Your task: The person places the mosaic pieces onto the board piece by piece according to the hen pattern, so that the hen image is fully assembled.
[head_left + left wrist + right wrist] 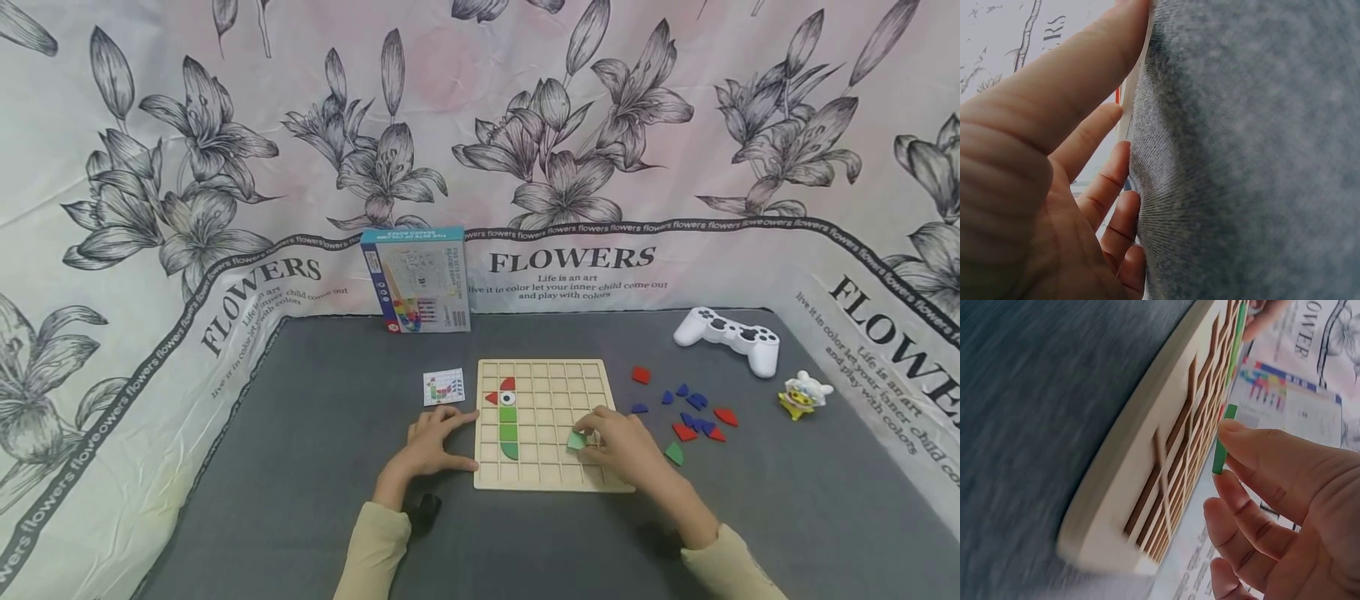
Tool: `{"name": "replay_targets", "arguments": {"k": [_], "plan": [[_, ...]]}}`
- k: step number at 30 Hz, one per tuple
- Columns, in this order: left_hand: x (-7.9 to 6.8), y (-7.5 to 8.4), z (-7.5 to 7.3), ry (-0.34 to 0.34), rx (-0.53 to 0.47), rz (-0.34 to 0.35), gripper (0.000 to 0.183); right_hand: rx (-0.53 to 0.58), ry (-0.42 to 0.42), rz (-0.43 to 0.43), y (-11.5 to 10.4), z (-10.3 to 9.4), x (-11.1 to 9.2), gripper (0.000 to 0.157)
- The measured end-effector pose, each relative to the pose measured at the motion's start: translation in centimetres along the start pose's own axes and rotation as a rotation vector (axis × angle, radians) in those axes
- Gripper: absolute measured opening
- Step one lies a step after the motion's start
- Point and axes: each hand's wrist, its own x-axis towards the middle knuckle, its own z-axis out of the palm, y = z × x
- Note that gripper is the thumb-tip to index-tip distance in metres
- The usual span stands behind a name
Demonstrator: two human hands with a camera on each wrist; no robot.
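A wooden grid board point(540, 475) lies on the dark cloth. Down its left part runs a column of pieces: a red quarter-round piece point(508, 384), a white eye piece point(507, 399) with a red triangle point(492, 398) beside it, green squares point(508, 432) and a green rounded piece point(510, 451). My right hand point(626, 446) pinches a green tile point(1225, 440) between thumb and finger, above the board's lower right. My left hand point(431, 442) touches the board's left edge with thumb and index fingertips, its fingers fairly straight.
Right of the board lie loose blue pieces point(696, 402), red pieces point(726, 416) and a green piece point(674, 453). A pattern card point(444, 387) is at the upper left. Farther back stand a box point(423, 287), a white game controller point(727, 336) and a small figurine point(804, 395).
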Motion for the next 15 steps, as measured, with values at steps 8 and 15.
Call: {"name": "replay_targets", "arguments": {"k": [8,15], "plan": [[0.0,-0.1,0.1,-0.010,-0.014,-0.005,0.080,0.019,-0.017,-0.045,-2.2,1.6,1.0,0.023],[0.0,0.0,0.0,-0.005,-0.010,-0.009,0.080,0.033,-0.035,-0.087,-3.7,2.4,1.7,0.023]]}}
